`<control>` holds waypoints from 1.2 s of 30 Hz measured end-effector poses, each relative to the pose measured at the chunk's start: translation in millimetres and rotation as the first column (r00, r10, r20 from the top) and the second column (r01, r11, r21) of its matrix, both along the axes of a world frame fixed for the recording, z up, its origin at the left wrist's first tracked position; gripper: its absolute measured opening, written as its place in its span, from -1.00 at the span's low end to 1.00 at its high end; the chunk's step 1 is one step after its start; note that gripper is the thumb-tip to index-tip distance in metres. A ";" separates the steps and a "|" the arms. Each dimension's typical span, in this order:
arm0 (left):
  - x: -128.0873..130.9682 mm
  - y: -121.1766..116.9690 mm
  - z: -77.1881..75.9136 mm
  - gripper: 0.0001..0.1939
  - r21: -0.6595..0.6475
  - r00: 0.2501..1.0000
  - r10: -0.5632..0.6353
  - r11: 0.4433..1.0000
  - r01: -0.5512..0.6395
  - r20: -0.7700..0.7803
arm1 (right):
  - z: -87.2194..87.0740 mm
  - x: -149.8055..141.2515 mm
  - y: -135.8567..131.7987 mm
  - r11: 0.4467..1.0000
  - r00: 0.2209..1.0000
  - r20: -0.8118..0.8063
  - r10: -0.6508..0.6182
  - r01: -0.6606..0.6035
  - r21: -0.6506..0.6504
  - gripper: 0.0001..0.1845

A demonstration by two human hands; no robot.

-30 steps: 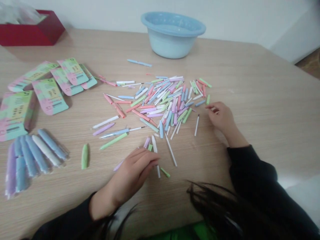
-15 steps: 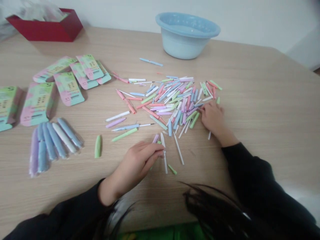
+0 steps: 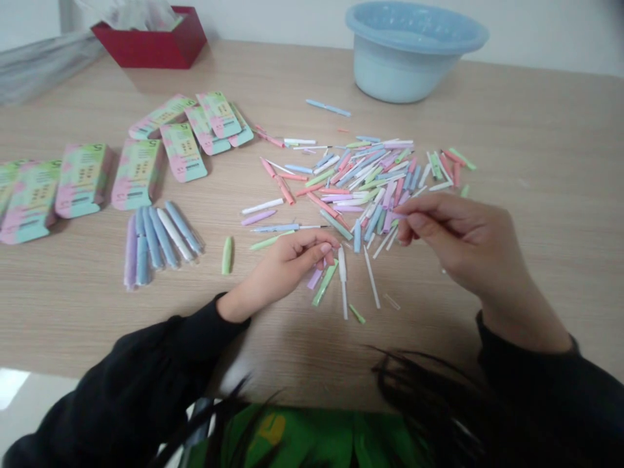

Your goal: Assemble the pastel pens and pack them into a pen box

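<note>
A heap of pastel pen barrels, caps and white refills [image 3: 370, 175] lies spread over the middle of the wooden table [image 3: 536, 162]. My left hand [image 3: 287, 260] rests on the table at the heap's near edge. Its fingers are curled and pinched over a small pink piece, with a lilac barrel [image 3: 314, 278] and a green barrel [image 3: 325, 283] right under the fingertips. My right hand [image 3: 453, 234] hovers above the heap's right side, thumb and fingers pinched together on something too small to name. Loose white refills [image 3: 371, 278] lie between the two hands.
A wrapped bundle of blue, lilac and white pens [image 3: 156, 240] and a single green cap [image 3: 227, 255] lie to the left. Pastel printed packets [image 3: 141, 162] sit at the far left. At the back stand a light blue basin [image 3: 414, 52] and a red box [image 3: 156, 39].
The view has swung left and down. My right hand has lifted off the heap's edge towards me and closed into a pinch. My left hand has curled tighter over the pieces beside it.
</note>
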State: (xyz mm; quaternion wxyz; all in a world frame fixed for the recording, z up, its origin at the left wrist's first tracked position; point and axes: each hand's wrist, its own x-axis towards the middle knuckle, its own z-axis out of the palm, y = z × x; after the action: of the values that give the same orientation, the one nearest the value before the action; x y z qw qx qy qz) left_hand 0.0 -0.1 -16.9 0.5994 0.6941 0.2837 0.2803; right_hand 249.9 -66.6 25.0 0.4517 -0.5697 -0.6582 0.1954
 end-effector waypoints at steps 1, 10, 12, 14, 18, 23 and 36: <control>-1.2 -0.9 -0.3 -0.81 0.001 1.000 -0.007 1.000 0.007 0.012 | 3.4 -11.6 -4.6 0.997 0.998 -0.005 0.070 -0.070 -0.020 -0.85; -5.1 -8.9 0.1 -0.77 -0.064 0.999 -0.036 0.997 0.035 -0.020 | -11.8 -39.4 -6.0 0.970 0.968 0.075 0.238 -0.232 -0.078 -0.67; -4.0 -10.7 -0.5 -0.77 -0.072 0.999 -0.032 0.997 0.030 -0.021 | -17.4 -39.6 -4.4 0.979 0.986 -0.047 0.162 -0.166 -0.117 -0.71; -2.6 -12.9 -0.9 -0.79 -0.088 0.999 -0.039 0.995 0.039 -0.006 | -22.4 -40.4 -3.2 0.978 0.968 -0.232 0.091 -0.131 -0.163 -0.78; -0.3 -15.9 -0.4 -0.81 -0.104 0.997 -0.068 0.992 0.070 0.020 | -25.6 -45.8 -4.2 0.954 0.837 -0.537 0.105 -0.237 -0.182 -0.94; 0.2 -15.4 -1.7 -0.77 -0.101 0.998 -0.060 0.993 0.060 0.007 | -20.5 -59.3 -10.4 0.960 0.834 -0.538 0.122 -0.237 -0.151 -0.87; -2.3 -17.0 2.7 -0.81 -0.162 0.995 -0.068 0.983 0.080 0.077 | -29.8 -69.5 -8.4 0.953 0.787 -0.599 0.147 -0.275 -0.127 -0.83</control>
State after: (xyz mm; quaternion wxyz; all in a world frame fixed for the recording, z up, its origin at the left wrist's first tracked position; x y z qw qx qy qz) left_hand -2.3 -17.0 -14.1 0.6745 0.6416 0.2586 0.2579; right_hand 180.4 -74.9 -4.7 0.5447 -0.4486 -0.5238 0.4772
